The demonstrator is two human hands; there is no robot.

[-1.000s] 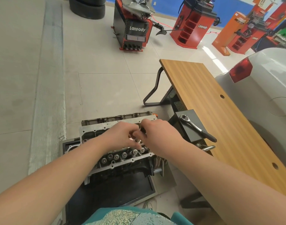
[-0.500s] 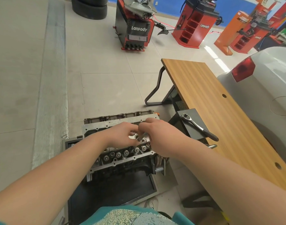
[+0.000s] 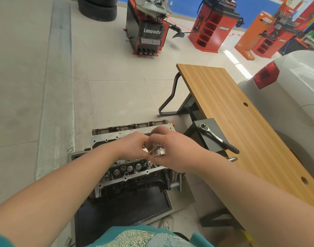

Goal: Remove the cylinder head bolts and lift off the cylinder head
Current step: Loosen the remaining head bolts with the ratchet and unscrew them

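The right hand (image 3: 172, 150) curls its fingers around a small, shiny metal piece (image 3: 157, 151), probably a bolt or a socket, though it is too blurred to say which. The left hand (image 3: 133, 147) meets it with fingers bent inward at the same piece; whether they actually pinch it cannot be told. Both hands hover just above the cylinder head (image 3: 129, 168), which sits on the engine block on a dark stand, low on the floor beside the wooden table (image 3: 241, 125). A ratchet (image 3: 216, 138) lies on a black box next to the table. The head looks like a stiff, heavy metal casting, likely oily; it is best lifted with both hands at opposite ends under the flange, not by the valve gear.
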